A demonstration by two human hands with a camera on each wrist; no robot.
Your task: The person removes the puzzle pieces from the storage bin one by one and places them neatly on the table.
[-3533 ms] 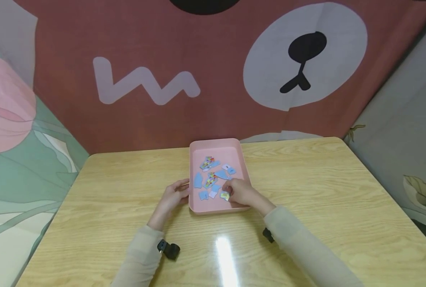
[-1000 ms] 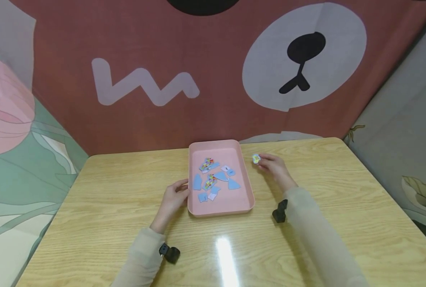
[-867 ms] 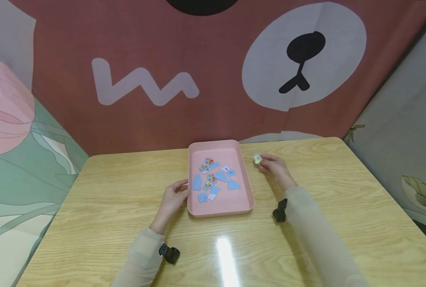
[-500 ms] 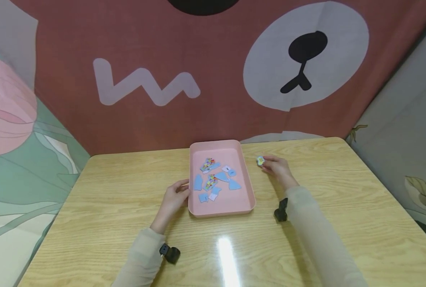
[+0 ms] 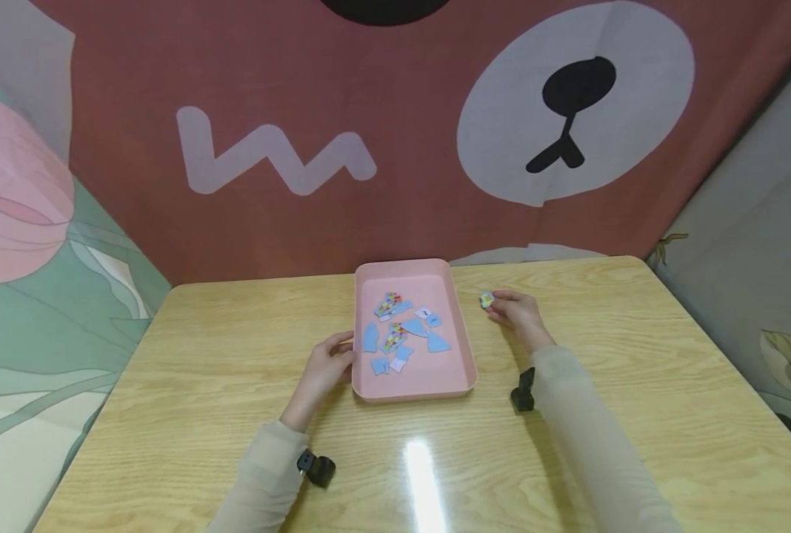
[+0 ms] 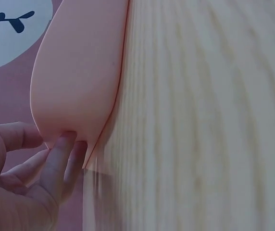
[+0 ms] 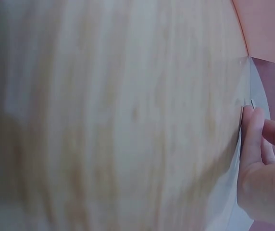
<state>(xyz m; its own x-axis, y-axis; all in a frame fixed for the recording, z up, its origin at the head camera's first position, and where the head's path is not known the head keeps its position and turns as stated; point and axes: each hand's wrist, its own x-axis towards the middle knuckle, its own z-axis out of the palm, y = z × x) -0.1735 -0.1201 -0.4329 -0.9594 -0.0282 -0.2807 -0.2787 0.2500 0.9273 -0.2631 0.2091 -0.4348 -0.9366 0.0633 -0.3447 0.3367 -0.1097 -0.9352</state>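
Note:
A pink tray (image 5: 435,377) stands on the table in the head view, holding several flat puzzle pieces, mostly pale blue, some with colourful patches such as one patterned piece (image 5: 394,337). To the right of the tray, my right hand (image 5: 518,314) pinches a small blue and yellow puzzle piece (image 5: 486,300) between thumb and fingers, low over the table; I cannot tell whether it touches the wood. My left hand (image 5: 325,370) is at the tray's left side. In the left wrist view, fingertips (image 6: 66,137) rest against the outside of the tray wall (image 6: 80,72).
The wooden table (image 5: 235,333) reaches back to a reddish-brown cloth (image 5: 395,215) with a bear design. A patterned cloth (image 5: 22,311) hangs on the left and a pale one (image 5: 762,222) on the right. Each wrist wears a black camera (image 5: 318,470).
My right hand has taken the blue and yellow piece from the tray's near right part and carried it out to the right. Lately it drifts slightly right. The left hand stays at the tray.

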